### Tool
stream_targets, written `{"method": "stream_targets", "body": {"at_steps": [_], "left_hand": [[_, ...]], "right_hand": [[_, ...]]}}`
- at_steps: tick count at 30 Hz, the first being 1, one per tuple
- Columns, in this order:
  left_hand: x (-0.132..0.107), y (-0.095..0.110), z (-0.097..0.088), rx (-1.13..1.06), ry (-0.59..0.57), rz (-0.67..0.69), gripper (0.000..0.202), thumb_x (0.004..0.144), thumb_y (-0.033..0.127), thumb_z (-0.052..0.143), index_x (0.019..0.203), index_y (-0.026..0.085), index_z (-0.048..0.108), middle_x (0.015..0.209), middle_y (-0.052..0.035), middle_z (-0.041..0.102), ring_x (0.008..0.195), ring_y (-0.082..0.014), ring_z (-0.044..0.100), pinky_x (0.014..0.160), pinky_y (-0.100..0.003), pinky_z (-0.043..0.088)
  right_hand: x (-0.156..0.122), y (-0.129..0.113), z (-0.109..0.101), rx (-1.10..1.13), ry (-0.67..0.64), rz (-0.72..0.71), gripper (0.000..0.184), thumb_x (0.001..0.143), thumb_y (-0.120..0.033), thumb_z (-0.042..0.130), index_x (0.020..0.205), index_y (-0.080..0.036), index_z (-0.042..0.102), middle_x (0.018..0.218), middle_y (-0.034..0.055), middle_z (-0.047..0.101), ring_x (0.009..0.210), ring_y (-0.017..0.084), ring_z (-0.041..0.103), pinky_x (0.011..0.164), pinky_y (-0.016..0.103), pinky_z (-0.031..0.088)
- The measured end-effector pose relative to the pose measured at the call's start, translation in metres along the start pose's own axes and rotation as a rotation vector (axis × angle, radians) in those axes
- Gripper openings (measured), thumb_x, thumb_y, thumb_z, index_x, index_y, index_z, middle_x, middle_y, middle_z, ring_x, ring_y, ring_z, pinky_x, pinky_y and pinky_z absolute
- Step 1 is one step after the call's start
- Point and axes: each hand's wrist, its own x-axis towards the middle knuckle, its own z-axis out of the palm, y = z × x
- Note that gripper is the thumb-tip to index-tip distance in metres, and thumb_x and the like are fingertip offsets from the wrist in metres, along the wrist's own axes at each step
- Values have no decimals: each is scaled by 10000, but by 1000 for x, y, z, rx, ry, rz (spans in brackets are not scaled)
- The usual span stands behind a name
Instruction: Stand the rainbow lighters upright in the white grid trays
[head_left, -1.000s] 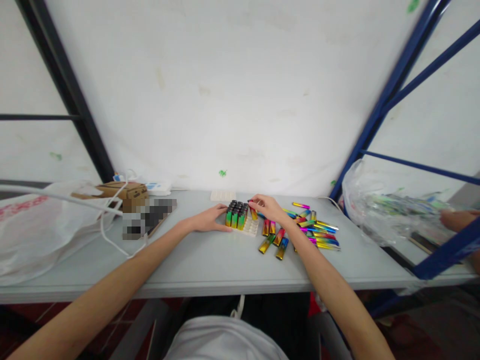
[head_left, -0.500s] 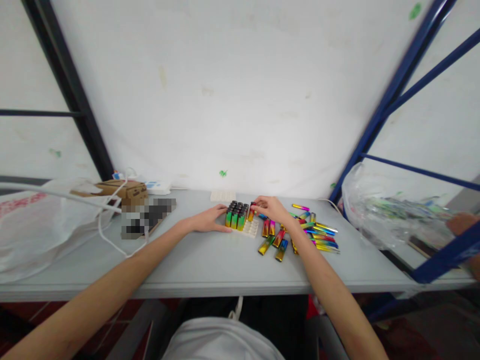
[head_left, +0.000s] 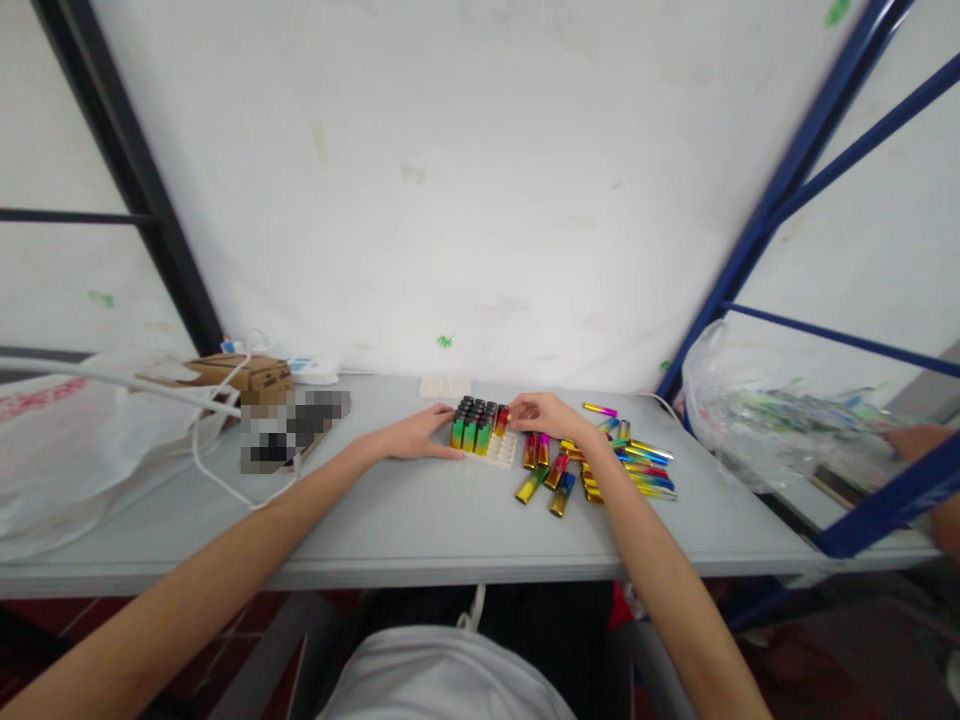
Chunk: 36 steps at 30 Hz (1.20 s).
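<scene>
Red lighter [head_left: 502,419] is pinched by right hand [head_left: 544,413] at tray [head_left: 504,455] right-side row, mid-table; left hand [head_left: 416,435] laid flat, unclenched, against tray's left edge; bare table [head_left: 420,520] in front; loose lighters [head_left: 622,465] crowd right; lighter tilted earlier, now upright.

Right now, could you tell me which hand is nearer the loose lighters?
Right. The right hand is beside the loose lighters, at the right edge of the tray; the left hand lies at its left side.

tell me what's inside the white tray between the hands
Upright lighters with black tops fill most of the white tray; its near right slots are bare. The right hand covers the far right edge, so slots there cannot be seen.
</scene>
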Motion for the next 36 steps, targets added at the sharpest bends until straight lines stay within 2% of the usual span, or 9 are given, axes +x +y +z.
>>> {"method": "stream_targets", "body": {"at_steps": [5, 7, 9, 12, 15, 18, 24, 31, 36], "left_hand": [[0, -1, 0, 18, 6, 7, 868, 827, 735, 641, 1469, 172, 485, 1529, -142, 470, 1390, -323, 472, 1188, -380, 342], [0, -2, 1, 25, 12, 16, 863, 827, 741, 637, 1467, 182, 487, 1518, -136, 483, 1378, -320, 484, 1180, -380, 352], [0, -3, 1, 30, 16, 23, 860, 828, 746, 631, 1467, 189, 487, 1507, -135, 492, 1369, -316, 492, 1174, -381, 360], [0, -4, 1, 26, 10, 19, 862, 830, 744, 630, 1470, 186, 481, 1509, -140, 486, 1372, -317, 487, 1177, -384, 353], [0, -3, 1, 7, 3, 0, 881, 825, 741, 632, 1474, 166, 473, 1520, -144, 470, 1389, -320, 463, 1186, -377, 332], [0, -2, 1, -2, -3, -6, 897, 817, 744, 636, 1469, 149, 478, 1528, -148, 459, 1394, -321, 456, 1189, -365, 324], [-1, -1, 0, 13, 14, 23, 870, 825, 737, 639, 1474, 182, 478, 1510, -133, 488, 1385, -314, 475, 1187, -375, 338], [-1, 0, -1, -3, 13, 16, 870, 817, 744, 639, 1458, 175, 492, 1513, -142, 484, 1379, -326, 479, 1185, -387, 339], [-1, -2, 0, -6, 12, 21, 884, 817, 740, 645, 1473, 173, 473, 1526, -148, 469, 1386, -326, 473, 1188, -392, 334]], "right_hand": [[3, 9, 4, -313, 97, 36, 160, 879, -266, 710, 996, -165, 752, 959, 81, 778, 845, 194, 708, 804, 298, 532], [4, 11, 8, -432, 62, 70, 187, 850, -239, 747, 1022, -165, 752, 965, 91, 775, 851, 205, 703, 804, 300, 525], [6, 12, 13, -498, 38, 80, 209, 842, -195, 745, 1049, -165, 745, 973, 97, 772, 871, 215, 700, 817, 306, 521], [8, 12, 15, -507, 130, 23, 171, 890, -152, 663, 1046, -158, 732, 1042, 115, 762, 964, 226, 695, 911, 339, 506], [8, 12, 10, -385, 323, 4, 196, 940, -199, 584, 1092, -156, 701, 1081, 117, 745, 840, 189, 707, 888, 348, 518], [8, 10, 2, -131, 499, 57, 255, 897, -315, 640, 1112, -183, 677, 1018, 74, 732, 621, 135, 653, 686, 302, 529], [13, 0, -4, 424, 771, 26, 451, 694, -489, 820, 1003, -194, 675, 795, -8, 650, 616, 119, 562, 597, 269, 483], [14, -12, 4, 549, 717, 106, 481, 770, -630, 725, 973, -197, 669, 781, -1, 630, 648, 122, 561, 587, 241, 489], [14, -23, 11, 636, 583, 114, 544, 789, -738, 626, 1002, -250, 511, 802, -9, 629, 609, 124, 586, 588, 262, 532]]}}
